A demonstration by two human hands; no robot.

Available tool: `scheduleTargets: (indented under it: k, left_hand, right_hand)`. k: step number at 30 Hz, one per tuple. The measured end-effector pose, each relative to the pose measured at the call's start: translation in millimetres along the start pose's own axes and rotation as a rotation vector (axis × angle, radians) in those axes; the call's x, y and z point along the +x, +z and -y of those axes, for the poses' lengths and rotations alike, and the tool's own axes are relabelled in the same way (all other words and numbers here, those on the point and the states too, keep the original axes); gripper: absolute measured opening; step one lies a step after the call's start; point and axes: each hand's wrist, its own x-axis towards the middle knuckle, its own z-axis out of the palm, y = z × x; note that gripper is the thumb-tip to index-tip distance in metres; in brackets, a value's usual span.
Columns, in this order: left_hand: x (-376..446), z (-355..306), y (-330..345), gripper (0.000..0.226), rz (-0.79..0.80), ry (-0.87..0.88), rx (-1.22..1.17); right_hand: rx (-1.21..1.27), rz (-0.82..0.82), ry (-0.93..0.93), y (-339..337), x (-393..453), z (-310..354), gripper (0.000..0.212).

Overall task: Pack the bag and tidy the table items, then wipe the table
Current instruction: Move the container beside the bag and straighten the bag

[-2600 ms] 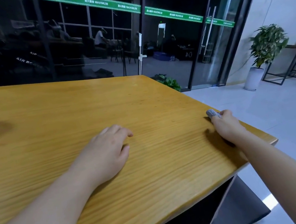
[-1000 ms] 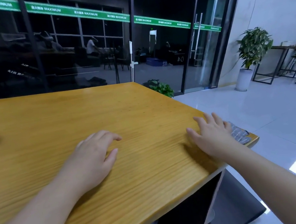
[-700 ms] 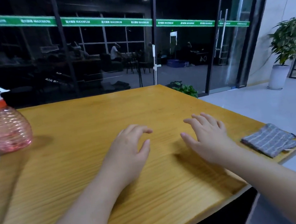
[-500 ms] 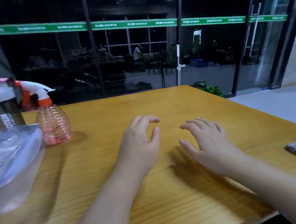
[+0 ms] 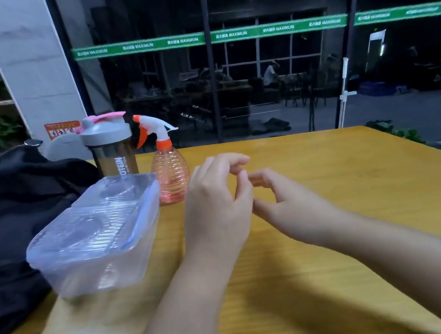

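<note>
Both hands hover over the wooden surface (image 5: 329, 173) with nothing in them: the left hand (image 5: 216, 204) and right hand (image 5: 287, 202) each have a loose, empty grip, fingers lightly curled. Just left of the left hand sits the clear lidded container (image 5: 95, 237); it looks light, thin-walled and slick, best taken by both long sides. Behind it stand the shaker bottle (image 5: 112, 151) and the spray bottle (image 5: 170, 171), the latter best held at its neck. The soft black bag (image 5: 2, 228) slumps left of the container.
</note>
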Motion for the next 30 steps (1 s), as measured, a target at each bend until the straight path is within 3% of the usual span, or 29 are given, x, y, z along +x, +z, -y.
scheduleTargets:
  k: [5, 11, 15, 17, 20, 23, 26, 30]
  left_hand:
    - [29, 6, -29, 0.023, 0.024, -0.043, 0.077]
    - [74, 42, -68, 0.033, 0.287, -0.297, 0.345]
    - [94, 72, -80, 0.02, 0.345, -0.318, 0.213]
    - [102, 92, -83, 0.033, 0.3, -0.289, 0.301]
    - [113, 123, -86, 0.072, 0.313, -0.371, 0.578]
    - [130, 146, -90, 0.099, 0.385, -0.449, 0.783]
    - [150, 159, -92, 0.11, 0.444, -0.467, 0.862]
    - [176, 171, -82, 0.107, 0.515, -0.404, 0.838]
  right_hand:
    - [0.048, 0.0, -0.053, 4, 32, 20, 0.048]
    - [0.139, 0.065, -0.069, 9, 67, 47, 0.053]
    - [0.224, 0.104, -0.049, 18, 91, 62, 0.053]
    - [0.248, 0.117, -0.02, 24, 105, 69, 0.053]
    - [0.216, 0.121, 0.002, 35, 130, 78, 0.064]
    - [-0.11, 0.101, -0.025, 53, 159, 76, 0.093]
    - [-0.32, 0.048, -0.066, 61, 187, 72, 0.113]
    - [-0.284, -0.009, -0.077, 61, 221, 75, 0.115]
